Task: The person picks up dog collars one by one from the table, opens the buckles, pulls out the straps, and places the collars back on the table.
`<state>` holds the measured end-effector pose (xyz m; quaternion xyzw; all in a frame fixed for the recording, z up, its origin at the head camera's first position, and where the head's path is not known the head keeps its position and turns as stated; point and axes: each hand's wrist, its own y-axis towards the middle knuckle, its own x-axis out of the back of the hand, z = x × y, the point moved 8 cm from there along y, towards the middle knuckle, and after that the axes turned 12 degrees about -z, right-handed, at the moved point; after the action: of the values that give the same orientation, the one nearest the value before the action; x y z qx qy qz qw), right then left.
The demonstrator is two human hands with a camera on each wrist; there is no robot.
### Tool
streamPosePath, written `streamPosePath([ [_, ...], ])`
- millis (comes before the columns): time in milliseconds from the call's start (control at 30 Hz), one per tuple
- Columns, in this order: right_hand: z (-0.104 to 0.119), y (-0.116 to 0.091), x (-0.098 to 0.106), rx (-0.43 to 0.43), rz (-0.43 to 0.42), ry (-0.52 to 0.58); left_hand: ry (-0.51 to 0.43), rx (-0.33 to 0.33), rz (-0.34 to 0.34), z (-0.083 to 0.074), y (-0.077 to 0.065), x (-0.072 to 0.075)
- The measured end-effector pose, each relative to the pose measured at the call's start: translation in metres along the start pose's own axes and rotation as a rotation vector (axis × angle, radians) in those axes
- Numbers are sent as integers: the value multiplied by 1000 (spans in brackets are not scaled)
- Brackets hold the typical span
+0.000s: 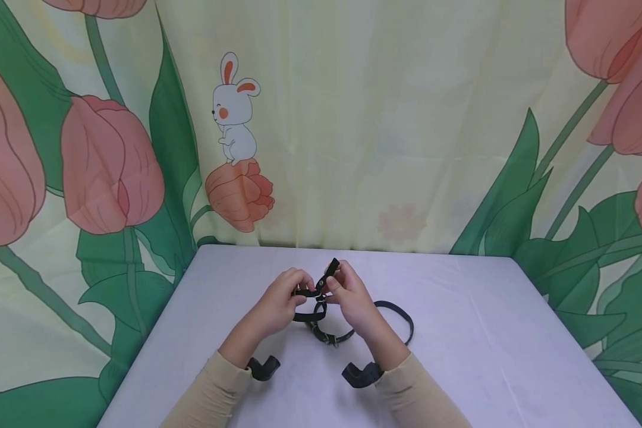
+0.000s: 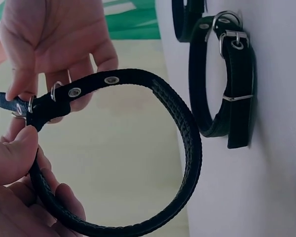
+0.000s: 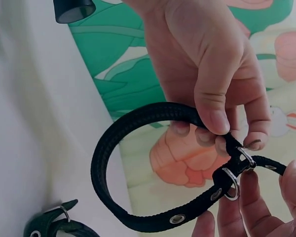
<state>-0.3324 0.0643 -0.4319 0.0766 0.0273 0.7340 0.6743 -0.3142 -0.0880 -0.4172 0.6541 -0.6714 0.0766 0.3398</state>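
A black collar (image 2: pixel 190 148) with metal eyelets hangs in a loop between the two hands, above the table. My left hand (image 1: pixel 279 304) grips its band beside the buckle, thumb on top, fingers curled behind. With thumb and fingers, my right hand (image 1: pixel 354 297) pinches the strap end (image 1: pixel 331 268), which points upward in the head view. The strap runs through the metal buckle (image 3: pixel 245 157), and a D-ring (image 3: pixel 233 185) sits next to it. Some of the right fingers are behind the band in the left wrist view.
A second buckled collar (image 2: pixel 242 98) stands on its edge on the white table (image 1: pixel 460 333), below the hands. Another dark strap loop (image 1: pixel 411 324) lies to the right, partly behind the right forearm. Black wrist mounts (image 1: pixel 265 368) jut inward from both wrists. A tulip-print curtain (image 1: pixel 353 119) hangs behind.
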Motion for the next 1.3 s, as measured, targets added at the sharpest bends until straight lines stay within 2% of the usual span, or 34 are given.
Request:
streamPosePath([
  [233,-1,0,-2,-9,17,13,24,-43,-22,0,0,2],
  [533,-5,1,0,-16,15,-6,198,-174,-98,-6,-5,8],
  [633,-4,1,1,-23,14,-13,218,-200,-125,-8,-7,11],
  [800,-2,0,2,-18,12,-30,191,-239,-146,-12,-9,14],
  [933,3,0,1,-10,5,-36,129,-252,-174,-12,-9,17],
  [1300,8,-2,1,60,-20,-117,1,-164,-223,-4,-7,21],
])
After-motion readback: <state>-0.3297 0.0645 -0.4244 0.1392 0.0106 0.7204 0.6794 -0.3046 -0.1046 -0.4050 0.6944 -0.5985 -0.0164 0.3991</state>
